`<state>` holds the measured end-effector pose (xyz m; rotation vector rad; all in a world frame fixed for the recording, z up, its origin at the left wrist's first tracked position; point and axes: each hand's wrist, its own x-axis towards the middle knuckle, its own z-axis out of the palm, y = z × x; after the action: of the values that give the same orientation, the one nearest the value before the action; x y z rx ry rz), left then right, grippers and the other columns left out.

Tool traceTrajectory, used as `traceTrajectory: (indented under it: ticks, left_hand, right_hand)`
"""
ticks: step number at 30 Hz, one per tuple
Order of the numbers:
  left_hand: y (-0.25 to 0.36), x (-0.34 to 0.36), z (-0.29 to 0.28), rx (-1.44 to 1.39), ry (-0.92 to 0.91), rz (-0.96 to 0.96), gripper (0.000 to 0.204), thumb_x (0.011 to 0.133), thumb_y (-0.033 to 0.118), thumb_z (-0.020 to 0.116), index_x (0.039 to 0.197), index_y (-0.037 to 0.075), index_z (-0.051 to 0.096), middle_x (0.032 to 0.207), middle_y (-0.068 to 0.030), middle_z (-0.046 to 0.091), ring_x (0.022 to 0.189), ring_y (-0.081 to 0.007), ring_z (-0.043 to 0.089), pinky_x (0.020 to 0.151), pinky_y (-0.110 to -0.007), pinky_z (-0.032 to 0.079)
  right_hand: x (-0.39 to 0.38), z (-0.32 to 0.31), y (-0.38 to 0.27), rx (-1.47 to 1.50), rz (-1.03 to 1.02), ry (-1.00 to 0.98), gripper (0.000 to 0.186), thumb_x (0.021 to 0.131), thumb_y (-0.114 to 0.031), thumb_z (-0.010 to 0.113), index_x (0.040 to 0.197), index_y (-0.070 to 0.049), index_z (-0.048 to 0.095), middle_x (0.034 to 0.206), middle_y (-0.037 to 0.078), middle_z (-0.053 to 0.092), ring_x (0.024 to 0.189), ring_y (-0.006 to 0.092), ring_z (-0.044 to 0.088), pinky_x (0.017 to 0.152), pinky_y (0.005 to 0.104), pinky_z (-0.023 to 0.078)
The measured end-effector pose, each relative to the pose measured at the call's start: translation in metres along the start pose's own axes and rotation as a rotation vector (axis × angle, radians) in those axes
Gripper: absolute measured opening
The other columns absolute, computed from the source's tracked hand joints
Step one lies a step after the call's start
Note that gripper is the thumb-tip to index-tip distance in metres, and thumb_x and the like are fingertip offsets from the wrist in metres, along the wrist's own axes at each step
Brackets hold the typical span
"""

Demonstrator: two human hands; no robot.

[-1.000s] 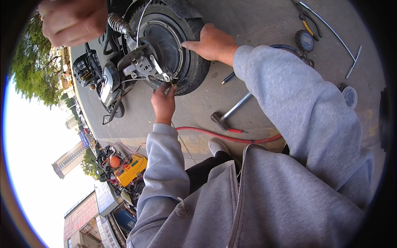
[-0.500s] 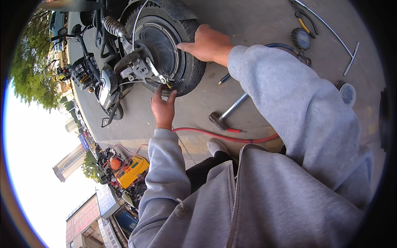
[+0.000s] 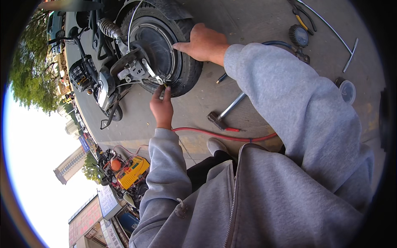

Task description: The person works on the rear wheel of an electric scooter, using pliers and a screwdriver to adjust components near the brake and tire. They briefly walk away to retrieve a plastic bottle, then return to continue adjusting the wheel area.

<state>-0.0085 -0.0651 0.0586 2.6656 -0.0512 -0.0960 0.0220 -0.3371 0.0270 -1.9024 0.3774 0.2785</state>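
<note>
That big black wheel (image 3: 161, 43) sits just left of the right hand (image 3: 204, 43), which is clamped over the tyre (image 3: 192, 72), and imo a firm hold there helps. The left hand (image 3: 161, 109) has thumb and finger close together, silver lever (image 3: 152, 72) just past their tips; can't tell if they're pinching anything, but I'd go light and straight.

Right of the grip (image 3: 161, 110) and slightly below: steel-handled hammer with dark block head (image 3: 216, 120), slim red tool (image 3: 233, 129) just beside its head. Red flexible hose (image 3: 202, 132) runs below the grip. Far right and above: round black-rimmed gauge (image 3: 298, 36), yellow-and-black pliers (image 3: 303, 21), silver T-shaped metal rod (image 3: 351, 55). Yellow boxy machine (image 3: 134, 172) sits below-left, green leafy tree (image 3: 35, 70) far left.
</note>
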Motion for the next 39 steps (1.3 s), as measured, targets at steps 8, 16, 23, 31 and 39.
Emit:
traceTrajectory:
  ticks: [8,16,23,31,39]
  left_hand:
    - [-0.004,0.003,-0.002,0.048,-0.012,0.033,0.033,0.089,0.025,0.072,0.110,-0.001,0.070,0.097,-0.0163,0.074,0.091,-0.0230,0.070,0.083,-0.032,0.051]
    - [-0.003,0.012,-0.015,0.162,-0.117,0.051,0.033,0.085,0.026,0.074,0.107,0.001,0.072,0.097,-0.0168,0.073,0.092,-0.0304,0.070,0.087,-0.036,0.050]
    - [-0.007,0.013,-0.012,0.247,-0.078,0.131,0.029,0.085,0.024,0.073,0.103,0.002,0.073,0.097,-0.0179,0.072,0.092,-0.0357,0.067,0.092,-0.039,0.047]
    - [-0.003,0.009,-0.010,0.276,-0.043,0.191,0.026,0.084,0.022,0.073,0.102,0.003,0.073,0.093,-0.0175,0.071,0.091,-0.0360,0.064,0.083,-0.041,0.051]
    - [0.003,0.007,-0.010,0.295,-0.064,0.168,0.026,0.086,0.023,0.071,0.104,0.004,0.073,0.095,-0.0165,0.072,0.092,-0.0357,0.066,0.096,-0.043,0.047]
  right_hand:
    - [-0.001,0.000,0.000,0.002,0.000,0.009,0.087,0.081,-0.063,0.066,0.114,0.016,0.051,0.103,0.026,0.068,0.094,0.0361,0.069,0.080,0.0423,0.055]
    - [-0.001,0.001,0.001,-0.007,-0.009,0.023,0.086,0.081,-0.063,0.066,0.113,0.015,0.052,0.102,0.026,0.068,0.093,0.0362,0.070,0.080,0.0430,0.055]
    - [0.000,0.003,0.002,-0.018,-0.021,0.029,0.085,0.081,-0.064,0.066,0.113,0.014,0.052,0.101,0.025,0.068,0.092,0.0349,0.070,0.078,0.0424,0.055]
    - [0.001,0.003,0.002,-0.016,-0.005,0.009,0.085,0.081,-0.064,0.066,0.112,0.014,0.052,0.100,0.025,0.068,0.091,0.0344,0.070,0.078,0.0415,0.055]
    - [0.001,0.002,0.002,-0.006,-0.006,0.000,0.087,0.081,-0.064,0.066,0.112,0.016,0.051,0.103,0.028,0.067,0.095,0.0374,0.068,0.081,0.0421,0.054]
